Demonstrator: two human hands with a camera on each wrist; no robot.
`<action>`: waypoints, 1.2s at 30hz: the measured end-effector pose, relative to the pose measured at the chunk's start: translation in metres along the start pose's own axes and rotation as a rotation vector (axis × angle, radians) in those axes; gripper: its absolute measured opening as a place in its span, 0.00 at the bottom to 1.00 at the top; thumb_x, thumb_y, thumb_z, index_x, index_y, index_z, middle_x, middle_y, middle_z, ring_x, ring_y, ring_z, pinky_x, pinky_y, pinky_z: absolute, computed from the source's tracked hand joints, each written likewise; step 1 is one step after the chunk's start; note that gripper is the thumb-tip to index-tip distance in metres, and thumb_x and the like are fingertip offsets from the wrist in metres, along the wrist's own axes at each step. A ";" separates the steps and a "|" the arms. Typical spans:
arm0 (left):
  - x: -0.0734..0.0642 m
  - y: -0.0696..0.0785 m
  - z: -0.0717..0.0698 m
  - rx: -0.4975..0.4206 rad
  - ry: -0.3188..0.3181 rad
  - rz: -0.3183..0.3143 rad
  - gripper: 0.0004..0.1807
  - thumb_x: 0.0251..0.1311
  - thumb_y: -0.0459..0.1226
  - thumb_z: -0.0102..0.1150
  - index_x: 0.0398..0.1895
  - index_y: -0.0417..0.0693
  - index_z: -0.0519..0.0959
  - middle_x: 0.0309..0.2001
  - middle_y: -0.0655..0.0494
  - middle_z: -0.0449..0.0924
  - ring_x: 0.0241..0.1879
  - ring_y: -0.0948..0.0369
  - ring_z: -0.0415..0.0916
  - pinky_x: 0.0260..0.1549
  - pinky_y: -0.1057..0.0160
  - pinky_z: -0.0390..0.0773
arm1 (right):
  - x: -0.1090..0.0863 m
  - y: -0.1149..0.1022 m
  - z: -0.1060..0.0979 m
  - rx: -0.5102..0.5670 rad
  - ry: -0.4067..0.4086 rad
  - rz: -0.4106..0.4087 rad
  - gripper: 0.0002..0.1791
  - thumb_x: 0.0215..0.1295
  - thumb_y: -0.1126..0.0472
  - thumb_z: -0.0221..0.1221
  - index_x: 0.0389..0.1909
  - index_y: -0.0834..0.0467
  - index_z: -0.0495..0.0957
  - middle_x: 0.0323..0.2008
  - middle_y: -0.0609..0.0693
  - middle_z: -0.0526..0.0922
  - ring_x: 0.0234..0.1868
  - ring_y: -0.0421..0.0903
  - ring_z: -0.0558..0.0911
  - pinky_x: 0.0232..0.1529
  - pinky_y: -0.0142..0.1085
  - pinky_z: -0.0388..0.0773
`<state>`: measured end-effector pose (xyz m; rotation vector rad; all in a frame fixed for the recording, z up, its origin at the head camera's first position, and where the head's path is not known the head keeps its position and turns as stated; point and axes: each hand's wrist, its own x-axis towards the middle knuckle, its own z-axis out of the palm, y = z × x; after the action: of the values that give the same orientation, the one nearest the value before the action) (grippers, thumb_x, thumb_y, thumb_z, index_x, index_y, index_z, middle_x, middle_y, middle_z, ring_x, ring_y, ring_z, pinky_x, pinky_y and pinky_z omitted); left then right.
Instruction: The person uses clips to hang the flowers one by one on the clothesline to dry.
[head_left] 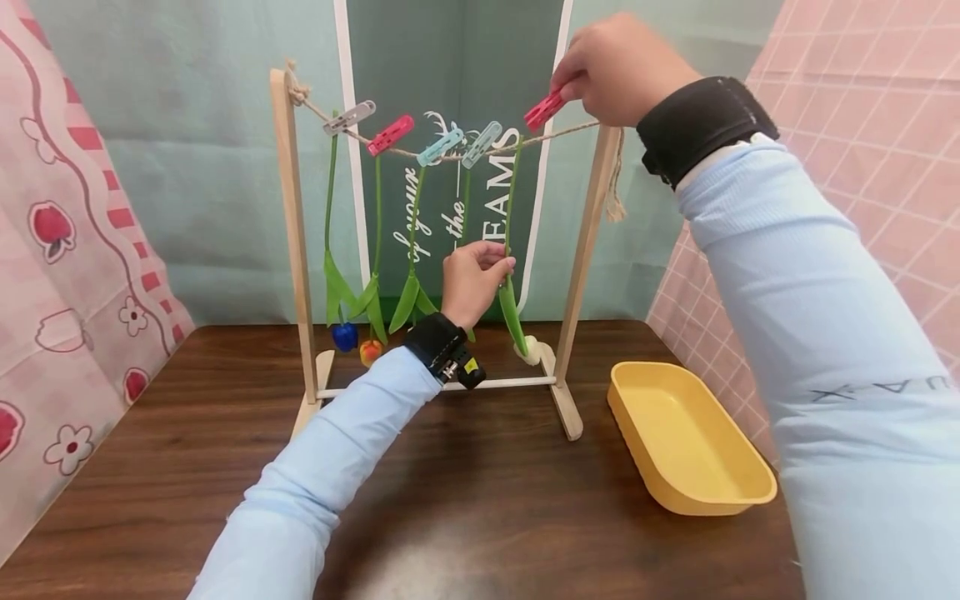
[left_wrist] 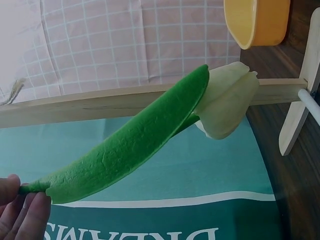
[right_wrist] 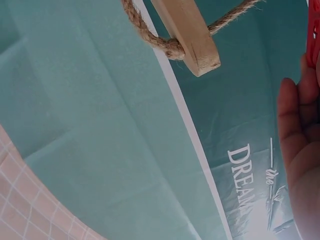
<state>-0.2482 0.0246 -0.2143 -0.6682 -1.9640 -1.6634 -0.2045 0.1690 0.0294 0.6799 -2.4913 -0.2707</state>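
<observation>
My left hand (head_left: 471, 283) pinches the green stem of an artificial white tulip (left_wrist: 230, 100), which hangs bloom down beside its long leaf. The top of that stem reaches the twine (head_left: 558, 132). Up at the right, my right hand (head_left: 626, 71) pinches a red clothespin (head_left: 543, 111) between thumb and fingers, just above the twine and apart from the stem's top. Other stems hang from the twine under a grey clothespin (head_left: 349, 117), a second red clothespin (head_left: 391, 135), a light blue clothespin (head_left: 441, 147) and a pale clothespin (head_left: 482, 145). My left hand and wrist partly cover the middle flowers.
A wooden frame (head_left: 295, 225) holds the twine between two posts, with a white bar (head_left: 517, 383) low down. A blue tulip (head_left: 345, 337) and an orange tulip (head_left: 371, 352) hang at left. On the brown table (head_left: 480, 517), a yellow basin (head_left: 693, 437) stands right of the frame.
</observation>
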 end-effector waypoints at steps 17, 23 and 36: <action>0.005 -0.002 0.004 0.015 0.003 0.009 0.08 0.59 0.31 0.66 0.40 0.35 0.84 0.32 0.48 0.85 0.28 0.60 0.83 0.29 0.70 0.80 | 0.009 0.002 0.016 0.050 -0.069 -0.014 0.10 0.69 0.70 0.55 0.44 0.73 0.81 0.41 0.66 0.78 0.41 0.61 0.72 0.48 0.50 0.73; 0.006 -0.001 0.007 0.041 -0.002 0.024 0.08 0.60 0.31 0.66 0.40 0.35 0.84 0.33 0.47 0.86 0.29 0.60 0.83 0.30 0.70 0.80 | 0.012 0.003 0.015 0.034 -0.085 -0.046 0.10 0.68 0.72 0.55 0.44 0.74 0.81 0.41 0.67 0.77 0.41 0.62 0.73 0.51 0.52 0.73; 0.005 0.001 0.010 0.031 -0.011 0.014 0.10 0.59 0.32 0.66 0.41 0.34 0.83 0.34 0.47 0.85 0.30 0.60 0.83 0.31 0.70 0.80 | 0.013 -0.001 0.013 0.006 -0.188 -0.021 0.11 0.70 0.71 0.53 0.46 0.72 0.80 0.44 0.66 0.74 0.44 0.62 0.71 0.50 0.54 0.73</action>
<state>-0.2522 0.0346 -0.2115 -0.6788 -1.9842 -1.6206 -0.2210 0.1618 0.0238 0.7121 -2.6650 -0.3499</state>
